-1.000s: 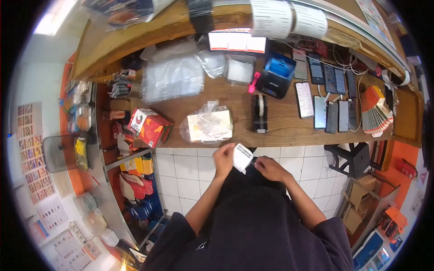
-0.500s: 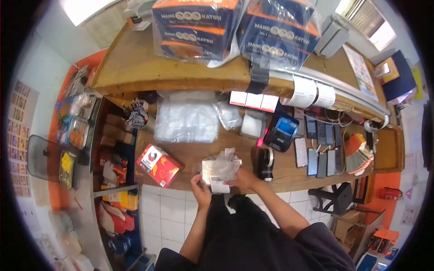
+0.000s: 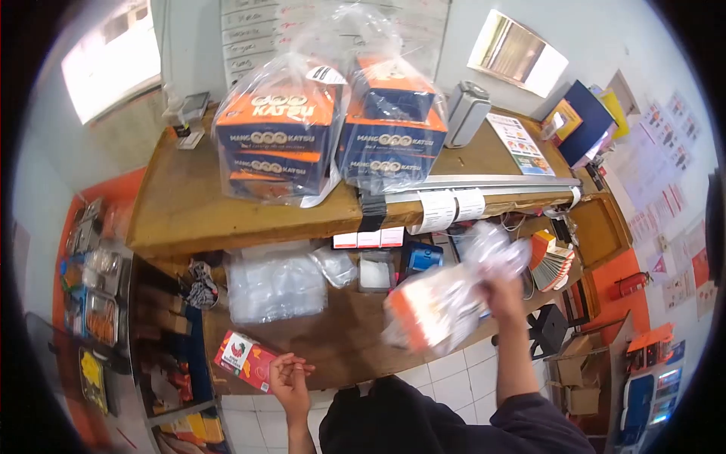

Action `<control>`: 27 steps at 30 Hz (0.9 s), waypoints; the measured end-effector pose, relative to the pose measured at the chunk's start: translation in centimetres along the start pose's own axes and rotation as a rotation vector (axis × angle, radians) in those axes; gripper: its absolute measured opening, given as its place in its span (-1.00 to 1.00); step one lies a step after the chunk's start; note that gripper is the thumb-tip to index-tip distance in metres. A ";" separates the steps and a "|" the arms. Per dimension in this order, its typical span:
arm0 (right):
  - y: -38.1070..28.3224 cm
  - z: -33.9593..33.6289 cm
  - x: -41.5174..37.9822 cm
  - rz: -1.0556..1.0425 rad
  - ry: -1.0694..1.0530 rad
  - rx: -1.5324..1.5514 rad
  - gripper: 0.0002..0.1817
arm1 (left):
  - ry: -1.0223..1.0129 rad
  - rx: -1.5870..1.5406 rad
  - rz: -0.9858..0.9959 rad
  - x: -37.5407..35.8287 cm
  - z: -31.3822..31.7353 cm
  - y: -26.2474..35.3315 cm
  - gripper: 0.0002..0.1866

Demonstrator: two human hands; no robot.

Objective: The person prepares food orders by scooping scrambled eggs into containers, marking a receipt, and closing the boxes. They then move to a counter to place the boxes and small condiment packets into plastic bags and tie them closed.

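My right hand (image 3: pixel 501 291) is raised over the right part of the table, gripping the gathered top of a clear plastic bag (image 3: pixel 495 253). Inside the bag shows an orange and white package (image 3: pixel 420 310), blurred by motion and tilted. Off to the left, my left hand (image 3: pixel 291 380) hovers by the front edge of the table with loosely bent fingers and nothing visible in them. It is beside a red printed box (image 3: pixel 246 359), overlapping the box's right end from this view.
On the upper shelf (image 3: pixel 174 204) stand two plastic bags of orange and blue boxes (image 3: pixel 276 144). Beneath lie a stack of clear plastic bags (image 3: pixel 276 287), a blue device (image 3: pixel 423 259) and an orange-edged card stack (image 3: pixel 552 265). A black stool (image 3: pixel 548 329) stands at right.
My right hand has risen and moved right with the plastic bag. My left hand has come away from it, leftward beside the red box. The head view has tilted up.
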State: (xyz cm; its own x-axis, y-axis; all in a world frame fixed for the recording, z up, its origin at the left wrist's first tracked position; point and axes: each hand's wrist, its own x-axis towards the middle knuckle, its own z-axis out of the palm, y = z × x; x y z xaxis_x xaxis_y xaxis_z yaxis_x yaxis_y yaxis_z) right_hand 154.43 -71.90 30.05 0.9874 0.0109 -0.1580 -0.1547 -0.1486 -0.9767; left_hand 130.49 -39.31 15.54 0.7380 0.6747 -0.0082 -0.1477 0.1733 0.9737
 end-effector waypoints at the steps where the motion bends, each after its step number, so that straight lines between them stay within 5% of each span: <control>1: -1.8 -1.0 1.3 -0.184 0.071 0.164 -0.77 | -0.005 0.013 -0.014 0.7 -0.5 -0.5 -0.81; 7: -13.3 -6.7 11.4 -0.488 0.283 0.305 -0.86 | -0.063 0.153 -0.063 3.1 -2.3 -0.7 -0.84; 11: -15.8 -9.2 20.9 -0.458 0.413 0.351 -0.80 | -0.168 0.231 -0.073 3.2 -3.3 -1.0 -0.84; 15: -13.6 -16.1 37.0 -0.421 0.112 0.390 -0.77 | -0.281 0.337 -0.088 3.9 -2.8 -1.4 -0.85; 17: -12.2 -16.1 41.2 -0.545 -0.188 0.452 -0.77 | -0.444 0.688 0.062 6.6 -2.1 0.8 -0.83; 18: -12.2 -17.0 44.2 -0.296 -0.028 0.480 -0.78 | -0.469 0.736 0.066 8.7 -2.2 0.3 -0.83; 19: -12.7 -14.3 42.7 -0.206 0.114 0.549 -0.78 | -0.475 0.762 0.082 11.1 -2.8 -1.6 -0.82; 22: -12.4 -11.1 38.3 -0.214 -0.003 0.312 -0.52 | -0.550 0.942 0.189 18.5 -4.1 -9.8 -0.76; 26: -9.1 -7.4 23.4 -0.591 -0.044 0.086 -0.37 | -0.592 1.067 0.176 25.3 -4.9 -21.6 -0.65; 27: -8.9 -3.1 15.7 -0.666 0.172 -0.166 -0.33 | -0.534 1.123 0.126 25.9 -4.5 -21.6 -0.61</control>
State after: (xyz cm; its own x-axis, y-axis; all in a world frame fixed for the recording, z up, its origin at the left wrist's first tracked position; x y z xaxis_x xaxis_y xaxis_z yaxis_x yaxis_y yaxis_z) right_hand 171.42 -73.46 36.66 0.8635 -0.0023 0.5044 0.4783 -0.3139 -0.8202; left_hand 149.89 -22.36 -6.74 0.9731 0.2214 -0.0638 0.2126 -0.7561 0.6190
